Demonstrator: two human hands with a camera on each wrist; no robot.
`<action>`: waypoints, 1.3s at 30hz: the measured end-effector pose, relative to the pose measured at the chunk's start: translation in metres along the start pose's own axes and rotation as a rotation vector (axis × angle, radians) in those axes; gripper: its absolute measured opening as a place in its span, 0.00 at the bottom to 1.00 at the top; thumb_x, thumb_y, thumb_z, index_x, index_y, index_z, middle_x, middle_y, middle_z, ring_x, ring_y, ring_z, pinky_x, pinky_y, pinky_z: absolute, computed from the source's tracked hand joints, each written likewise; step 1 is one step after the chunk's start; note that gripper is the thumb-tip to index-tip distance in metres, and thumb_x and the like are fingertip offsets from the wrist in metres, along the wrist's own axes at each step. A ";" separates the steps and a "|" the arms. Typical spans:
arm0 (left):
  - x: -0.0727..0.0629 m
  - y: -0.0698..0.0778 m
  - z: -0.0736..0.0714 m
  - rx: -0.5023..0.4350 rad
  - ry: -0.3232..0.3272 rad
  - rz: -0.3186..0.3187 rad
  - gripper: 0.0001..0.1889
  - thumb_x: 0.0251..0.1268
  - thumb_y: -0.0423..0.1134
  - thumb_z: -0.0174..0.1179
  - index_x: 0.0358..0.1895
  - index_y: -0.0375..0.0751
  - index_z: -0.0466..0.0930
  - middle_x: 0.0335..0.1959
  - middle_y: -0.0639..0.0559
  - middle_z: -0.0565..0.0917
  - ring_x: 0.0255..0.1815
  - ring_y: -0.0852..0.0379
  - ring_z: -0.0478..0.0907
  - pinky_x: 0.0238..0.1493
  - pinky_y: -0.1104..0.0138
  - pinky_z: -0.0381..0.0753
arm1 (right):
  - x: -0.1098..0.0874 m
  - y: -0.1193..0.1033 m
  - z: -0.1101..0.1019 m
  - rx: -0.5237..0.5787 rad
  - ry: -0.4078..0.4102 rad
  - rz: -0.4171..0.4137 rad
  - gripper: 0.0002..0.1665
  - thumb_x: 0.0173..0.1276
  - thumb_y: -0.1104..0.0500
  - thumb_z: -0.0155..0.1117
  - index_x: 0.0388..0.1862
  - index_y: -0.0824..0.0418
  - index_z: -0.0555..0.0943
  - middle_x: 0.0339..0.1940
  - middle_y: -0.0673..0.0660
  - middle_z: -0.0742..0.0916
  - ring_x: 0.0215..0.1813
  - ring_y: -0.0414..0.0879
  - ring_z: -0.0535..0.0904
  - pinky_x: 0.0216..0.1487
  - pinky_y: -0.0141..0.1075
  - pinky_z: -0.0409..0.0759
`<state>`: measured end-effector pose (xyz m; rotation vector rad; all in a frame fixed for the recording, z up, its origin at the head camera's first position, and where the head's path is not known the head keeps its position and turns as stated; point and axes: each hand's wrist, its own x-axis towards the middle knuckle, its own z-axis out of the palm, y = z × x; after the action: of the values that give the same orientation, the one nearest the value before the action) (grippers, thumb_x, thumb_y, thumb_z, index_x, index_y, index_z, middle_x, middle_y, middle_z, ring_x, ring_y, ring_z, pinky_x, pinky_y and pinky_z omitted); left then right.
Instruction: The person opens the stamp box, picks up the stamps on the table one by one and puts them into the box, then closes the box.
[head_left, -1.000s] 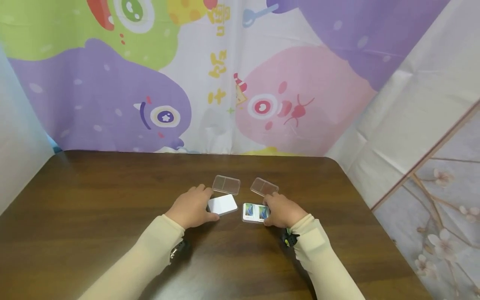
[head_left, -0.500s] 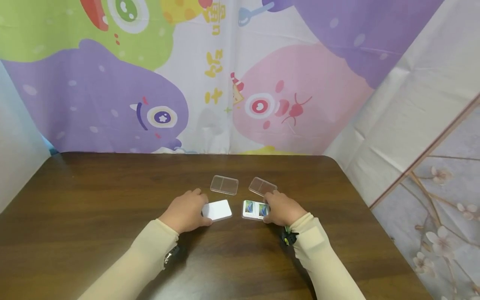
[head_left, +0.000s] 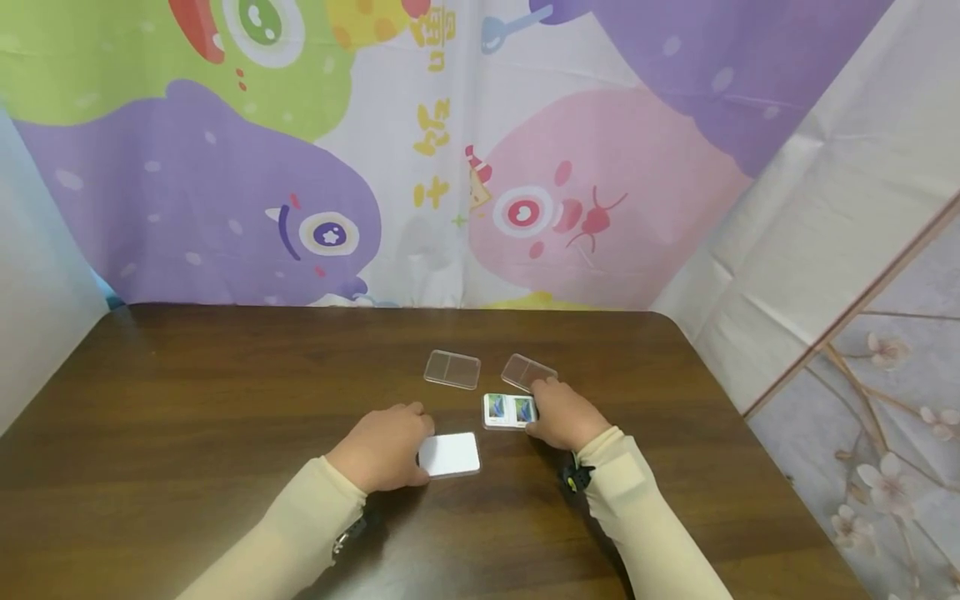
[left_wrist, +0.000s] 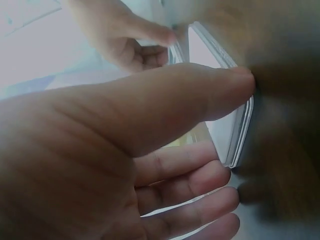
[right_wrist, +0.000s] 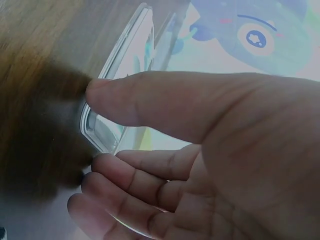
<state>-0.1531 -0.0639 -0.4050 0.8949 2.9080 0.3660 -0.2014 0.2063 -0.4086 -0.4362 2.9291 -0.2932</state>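
Observation:
My left hand pinches the left end of a flat box of blank white cards, its thumb on the near edge and its fingers on the far one. In the left wrist view the thumb crosses the white face of this card box. A little farther off, my right hand grips the right end of a clear box of picture cards, which shows two small blue-green pictures on top. The right wrist view has the thumb across that box's edge. Both boxes lie low over the table.
Two clear plastic lids, a left one and a right one, lie behind the boxes on the brown wooden table. The right lid is close to my right fingers. A cartoon-printed curtain hangs behind the table's back edge.
My left hand has brought the white card box nearer to me and turned it straighter. My right hand has shifted slightly away from me with the picture card box. The lids stay put.

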 end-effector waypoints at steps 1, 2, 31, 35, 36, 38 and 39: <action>0.000 0.002 0.000 -0.004 -0.002 0.004 0.20 0.46 0.42 0.80 0.40 0.34 0.85 0.47 0.40 0.84 0.48 0.40 0.82 0.45 0.48 0.84 | 0.000 0.000 0.001 0.005 0.000 0.001 0.25 0.63 0.59 0.77 0.53 0.71 0.78 0.45 0.64 0.84 0.45 0.53 0.82 0.50 0.50 0.82; 0.000 0.003 0.001 -0.011 -0.006 0.005 0.21 0.46 0.42 0.80 0.41 0.34 0.85 0.48 0.39 0.84 0.50 0.39 0.82 0.47 0.47 0.84 | 0.000 0.000 0.001 0.010 0.002 0.001 0.26 0.63 0.59 0.77 0.53 0.72 0.78 0.45 0.64 0.84 0.45 0.54 0.82 0.50 0.50 0.82; -0.003 0.005 0.001 -0.038 0.002 -0.004 0.22 0.45 0.41 0.82 0.41 0.34 0.84 0.45 0.40 0.83 0.48 0.40 0.82 0.48 0.49 0.84 | -0.027 0.026 -0.037 -0.082 -0.244 0.138 0.30 0.48 0.64 0.82 0.51 0.64 0.80 0.44 0.61 0.85 0.46 0.56 0.80 0.48 0.52 0.81; -0.003 0.005 0.001 -0.037 0.004 -0.005 0.23 0.45 0.42 0.82 0.42 0.34 0.84 0.46 0.40 0.83 0.51 0.38 0.82 0.50 0.48 0.83 | -0.027 0.023 -0.034 -0.074 -0.252 0.172 0.31 0.47 0.67 0.81 0.51 0.64 0.79 0.41 0.61 0.85 0.44 0.56 0.79 0.46 0.52 0.81; -0.003 0.005 0.002 -0.036 0.005 -0.004 0.23 0.45 0.42 0.82 0.42 0.34 0.84 0.46 0.40 0.83 0.52 0.38 0.82 0.50 0.48 0.83 | -0.028 0.023 -0.033 -0.064 -0.262 0.181 0.31 0.46 0.68 0.81 0.51 0.64 0.78 0.41 0.61 0.85 0.43 0.56 0.78 0.45 0.51 0.81; -0.003 0.006 0.002 -0.031 0.005 -0.003 0.23 0.45 0.42 0.82 0.42 0.34 0.84 0.46 0.40 0.83 0.52 0.38 0.82 0.50 0.49 0.83 | -0.027 0.024 -0.032 -0.039 -0.279 0.197 0.32 0.47 0.68 0.80 0.52 0.65 0.77 0.42 0.62 0.85 0.42 0.56 0.78 0.43 0.50 0.81; -0.002 0.006 0.002 -0.030 0.007 -0.003 0.23 0.45 0.42 0.82 0.42 0.34 0.84 0.45 0.41 0.83 0.50 0.39 0.82 0.49 0.49 0.84 | -0.027 0.025 -0.031 -0.027 -0.286 0.205 0.32 0.48 0.67 0.80 0.52 0.65 0.77 0.42 0.62 0.85 0.42 0.55 0.79 0.42 0.49 0.81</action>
<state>-0.1479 -0.0604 -0.4055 0.8866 2.9016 0.4125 -0.1889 0.2432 -0.3800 -0.1619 2.6701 -0.1495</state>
